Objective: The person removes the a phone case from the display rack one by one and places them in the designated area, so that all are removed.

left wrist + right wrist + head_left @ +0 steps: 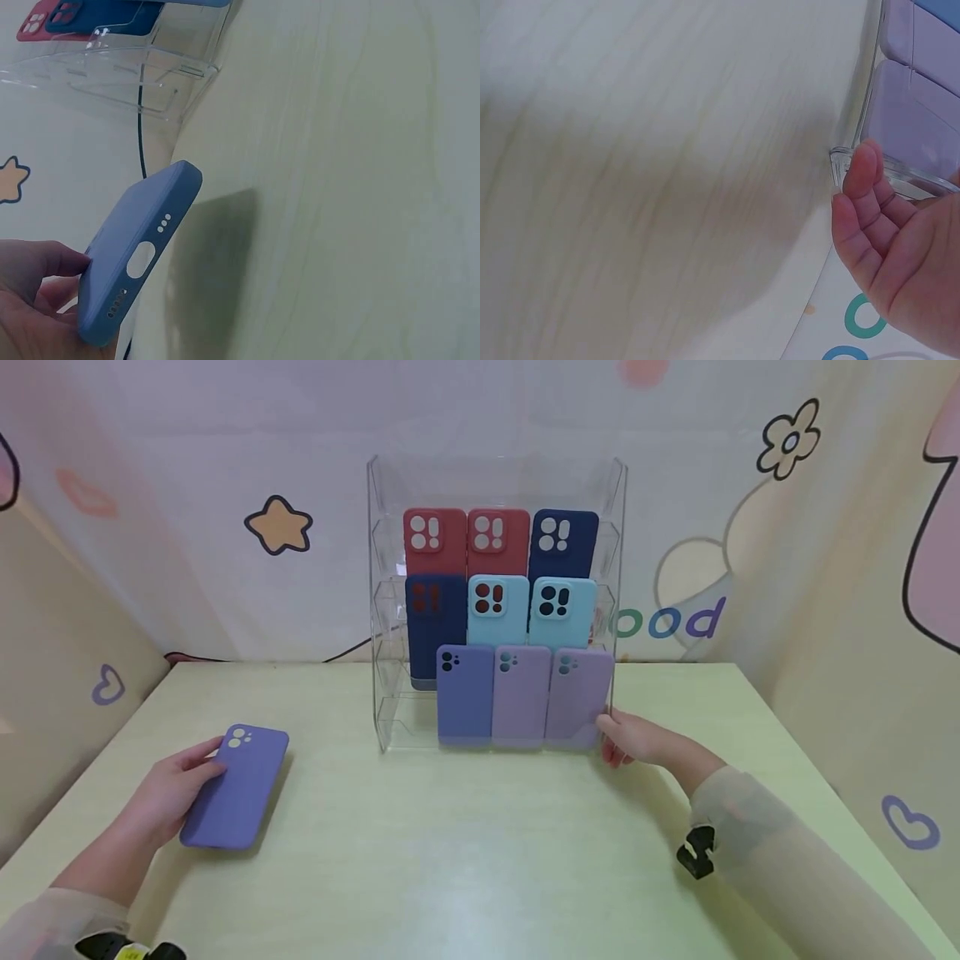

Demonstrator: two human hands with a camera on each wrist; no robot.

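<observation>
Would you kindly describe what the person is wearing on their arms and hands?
The left hand and right hand are ungloved. The pale sleeves have faint pinkish patches. A black fitting sits at each sleeve; the left one also shows yellow.

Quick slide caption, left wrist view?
Left hand holds a blue-purple phone case over the table, clear rack beyond.

held case (240, 789) violet-blue; racked cases (512, 627) red, navy, aqua, violet-blue, lilac; black-outlined orange star (279, 526).

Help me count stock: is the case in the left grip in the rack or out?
Out: the left grip holds the purple case over the table, apart from the rack.
</observation>
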